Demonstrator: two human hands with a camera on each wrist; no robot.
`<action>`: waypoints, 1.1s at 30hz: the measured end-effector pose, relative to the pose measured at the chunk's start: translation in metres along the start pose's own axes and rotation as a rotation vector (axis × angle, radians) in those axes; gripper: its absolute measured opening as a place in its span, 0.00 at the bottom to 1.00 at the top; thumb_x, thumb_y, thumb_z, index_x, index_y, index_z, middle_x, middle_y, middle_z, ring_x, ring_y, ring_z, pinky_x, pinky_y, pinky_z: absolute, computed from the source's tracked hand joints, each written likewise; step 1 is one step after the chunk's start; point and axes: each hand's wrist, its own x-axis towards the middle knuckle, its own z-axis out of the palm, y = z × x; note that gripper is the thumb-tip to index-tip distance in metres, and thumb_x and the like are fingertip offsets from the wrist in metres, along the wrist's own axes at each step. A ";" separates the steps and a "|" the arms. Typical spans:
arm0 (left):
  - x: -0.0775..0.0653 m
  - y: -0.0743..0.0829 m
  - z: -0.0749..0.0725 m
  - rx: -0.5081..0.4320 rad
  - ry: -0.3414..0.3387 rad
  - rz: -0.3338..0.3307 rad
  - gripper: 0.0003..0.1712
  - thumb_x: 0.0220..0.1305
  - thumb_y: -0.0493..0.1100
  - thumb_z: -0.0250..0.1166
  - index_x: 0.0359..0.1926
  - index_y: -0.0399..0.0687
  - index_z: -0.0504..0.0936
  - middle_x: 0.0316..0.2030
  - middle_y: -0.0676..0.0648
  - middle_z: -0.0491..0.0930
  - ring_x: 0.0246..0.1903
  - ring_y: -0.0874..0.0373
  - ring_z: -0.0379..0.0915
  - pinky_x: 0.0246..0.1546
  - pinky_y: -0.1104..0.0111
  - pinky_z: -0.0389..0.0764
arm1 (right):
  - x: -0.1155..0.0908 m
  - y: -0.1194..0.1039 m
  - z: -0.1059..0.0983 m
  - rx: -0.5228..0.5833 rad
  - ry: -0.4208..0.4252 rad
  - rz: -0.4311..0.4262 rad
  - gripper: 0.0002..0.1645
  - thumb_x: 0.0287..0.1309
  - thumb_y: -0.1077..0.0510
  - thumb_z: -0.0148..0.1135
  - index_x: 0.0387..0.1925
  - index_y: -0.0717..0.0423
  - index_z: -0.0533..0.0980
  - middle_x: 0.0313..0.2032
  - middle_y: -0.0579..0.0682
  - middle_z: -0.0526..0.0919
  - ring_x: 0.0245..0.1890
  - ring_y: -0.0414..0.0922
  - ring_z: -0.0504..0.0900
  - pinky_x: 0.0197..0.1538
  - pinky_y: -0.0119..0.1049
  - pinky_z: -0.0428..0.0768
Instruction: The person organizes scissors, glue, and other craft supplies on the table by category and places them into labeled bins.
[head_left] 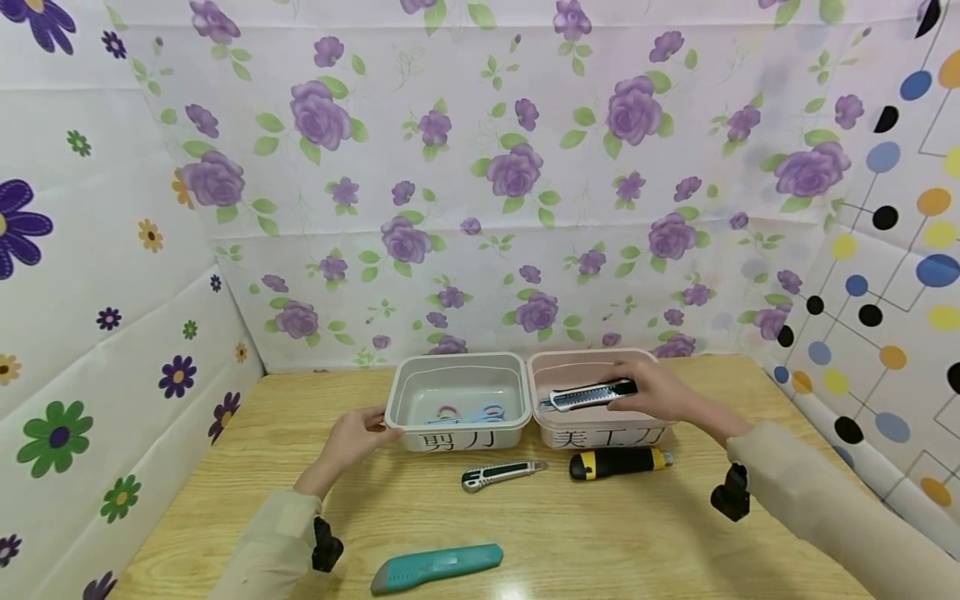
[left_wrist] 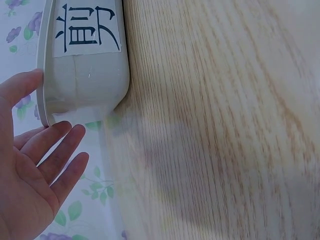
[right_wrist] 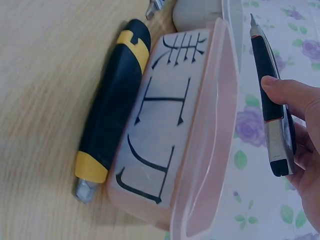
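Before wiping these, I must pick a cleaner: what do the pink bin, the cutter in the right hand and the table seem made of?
Pink bin: probably smooth plastic, judging by its soft sheen and moulded rim.
Cutter: matte black grip, likely rubber or plastic; shiny silver parts suggest metal, perhaps coated plastic.
Table: pale wood grain, lightly glossy; real wood or laminate, I can't tell.

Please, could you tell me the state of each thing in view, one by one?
Pink bin: upright, uncovered
Grey bin: upright, uncovered
Scissors: lying inside grey bin
Silver-black cutter: held over pink bin
Right hand: holds that cutter
Left hand: touches grey bin's rim
Small grey cutter: lying on table
Yellow-black cutter: lying, metal tip showing
Teal cutter: lying, no blade showing
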 end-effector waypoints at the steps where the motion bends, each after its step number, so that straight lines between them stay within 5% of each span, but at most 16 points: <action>1: 0.000 0.000 0.000 0.001 0.000 0.002 0.34 0.53 0.46 0.68 0.56 0.30 0.71 0.47 0.36 0.78 0.41 0.48 0.77 0.38 0.62 0.79 | 0.001 0.002 -0.001 0.002 -0.007 0.020 0.18 0.46 0.57 0.69 0.42 0.56 0.80 0.34 0.44 0.77 0.32 0.39 0.71 0.33 0.34 0.69; 17: 0.000 0.000 0.001 -0.005 0.006 0.013 0.33 0.52 0.45 0.68 0.56 0.30 0.71 0.46 0.36 0.78 0.41 0.49 0.78 0.37 0.62 0.80 | 0.006 0.021 -0.009 -0.053 -0.046 0.116 0.19 0.47 0.59 0.68 0.43 0.60 0.79 0.32 0.47 0.74 0.27 0.38 0.68 0.29 0.34 0.67; 33: -0.001 0.000 0.001 -0.009 -0.003 0.009 0.32 0.53 0.45 0.68 0.56 0.31 0.71 0.47 0.36 0.78 0.41 0.49 0.78 0.37 0.62 0.79 | 0.005 0.039 0.011 -0.055 -0.051 0.143 0.16 0.45 0.60 0.69 0.39 0.60 0.80 0.36 0.51 0.78 0.34 0.45 0.75 0.36 0.41 0.74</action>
